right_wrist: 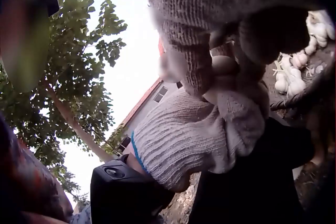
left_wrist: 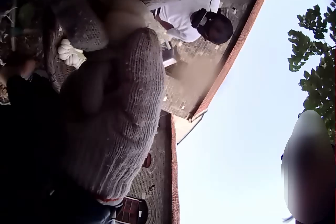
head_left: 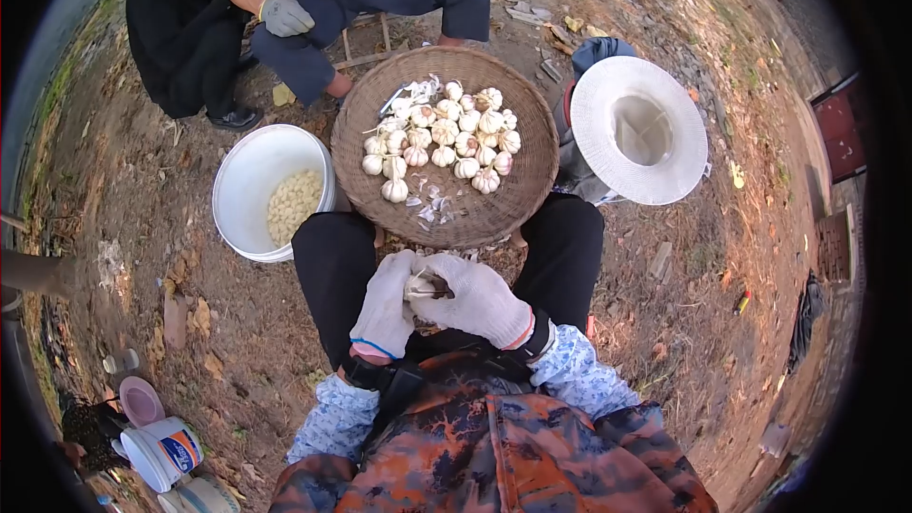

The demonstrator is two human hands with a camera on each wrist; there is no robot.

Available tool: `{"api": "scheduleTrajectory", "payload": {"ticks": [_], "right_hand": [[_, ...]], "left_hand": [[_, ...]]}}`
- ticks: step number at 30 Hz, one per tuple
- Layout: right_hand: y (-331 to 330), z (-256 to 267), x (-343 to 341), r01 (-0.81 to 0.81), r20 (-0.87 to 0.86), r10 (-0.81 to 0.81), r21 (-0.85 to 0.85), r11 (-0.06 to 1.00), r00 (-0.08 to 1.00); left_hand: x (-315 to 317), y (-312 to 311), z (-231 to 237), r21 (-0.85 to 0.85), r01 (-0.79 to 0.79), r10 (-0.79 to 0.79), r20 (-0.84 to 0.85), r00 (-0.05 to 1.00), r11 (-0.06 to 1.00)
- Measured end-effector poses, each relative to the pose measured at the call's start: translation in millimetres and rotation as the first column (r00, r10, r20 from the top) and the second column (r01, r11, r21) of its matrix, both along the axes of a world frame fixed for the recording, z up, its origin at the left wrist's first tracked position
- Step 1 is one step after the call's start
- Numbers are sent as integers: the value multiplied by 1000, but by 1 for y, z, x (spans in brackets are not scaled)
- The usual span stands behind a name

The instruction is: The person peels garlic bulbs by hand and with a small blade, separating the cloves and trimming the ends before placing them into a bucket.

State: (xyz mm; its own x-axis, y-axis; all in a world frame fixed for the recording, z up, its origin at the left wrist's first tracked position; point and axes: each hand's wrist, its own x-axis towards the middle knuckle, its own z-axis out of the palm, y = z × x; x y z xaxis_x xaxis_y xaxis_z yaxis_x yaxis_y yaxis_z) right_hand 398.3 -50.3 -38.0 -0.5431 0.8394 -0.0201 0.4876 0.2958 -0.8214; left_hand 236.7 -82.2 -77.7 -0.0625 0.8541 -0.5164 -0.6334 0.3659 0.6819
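Both hands wear pale knitted gloves and meet over the lap in the head view. The left hand [head_left: 384, 308], blue at the cuff, grips one side of a garlic bulb [head_left: 416, 288]. Fingers of the right hand [head_left: 486, 304] curl against its other side; a thin edge shows between the hands, too small to name. In the right wrist view, pale garlic [right_wrist: 224, 65] sits pinched between the left hand [right_wrist: 189, 134] and the right hand [right_wrist: 215, 8]. Beyond the knees, whole garlic bulbs [head_left: 444, 131] and loose skins lie in a round wicker basket [head_left: 534, 147].
Left of the basket, a white bucket [head_left: 242, 180] holds peeled cloves [head_left: 294, 205]. A pale wide-brimmed hat [head_left: 686, 138] lies to its right. Two people sit or crouch beyond, one with a gloved hand [head_left: 285, 15] on the knee. More buckets [head_left: 152, 451] stand at lower left.
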Motion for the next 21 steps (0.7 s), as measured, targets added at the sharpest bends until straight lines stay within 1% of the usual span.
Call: {"api": "scheduleTrajectory", "payload": {"ticks": [1,2,3,4,5,6,7,8,9,10,11,12,13,14,15,16,17,18,19,20,21], "right_hand": [[0,-1,2,22,-146,-45,-155,988,988],[1,-2,4,16,-283,-107,-307,952,953],[0,-4,4,-3,-365,-160,-408,913,917],[-1,-3,5,-14,-377,-151,-401,916,914],[0,1,7,-48,-402,-230,-574,817,886],[1,4,8,-94,-406,-311,-723,685,859],[1,6,8,-122,-435,-334,-741,660,836],[3,8,9,-131,-444,-327,-736,664,834],[5,9,12,-119,-445,-361,-748,653,820],[5,11,14,-100,-441,-398,-762,640,804],[5,16,15,-98,-466,-435,-761,641,771],[4,18,15,-84,-458,-445,-763,641,770],[2,20,16,-54,-478,-439,-721,691,761],[4,22,18,-27,-502,-425,-669,742,753],[3,23,20,8,-448,-427,-682,731,786],[4,24,19,13,-449,-431,-681,732,782],[3,25,17,33,-427,-416,-665,746,803],[2,25,14,50,-401,-399,-651,757,824],[2,25,13,51,-366,-353,-629,776,861],[0,21,10,50,-360,-352,-634,771,864],[-1,14,7,43,-410,-322,-561,827,853]], "left_hand": [[-4,0,6,19,-34,33,69,997,999],[-7,0,12,34,-69,63,138,988,997],[-18,1,17,234,300,-162,-472,867,925],[-27,2,23,150,666,-150,-917,370,731],[-23,1,31,192,645,-122,-905,408,739],[-24,0,30,190,643,-113,-910,398,742],[-27,-1,24,242,604,-173,-820,546,760],[-37,4,24,220,507,-305,-583,753,833],[-47,9,24,157,344,-306,-227,925,926],[-57,14,24,22,175,-176,81,981,984],[-67,27,36,146,47,-22,-169,985,988],[-77,41,42,252,-91,215,-523,825,963],[-92,47,40,224,-7,205,-883,421,975],[-107,53,39,137,-64,128,-984,-126,989],[-109,49,36,151,-12,149,-982,-119,988],[-108,41,37,160,41,164,-980,-115,986],[-103,32,36,167,156,152,-983,106,974],[-90,21,43,193,258,104,-941,322,947],[-66,12,58,82,163,-79,-610,788,983],[-54,6,60,88,273,-214,-412,886,958],[-37,0,61,115,257,-201,-362,910,960]]}}
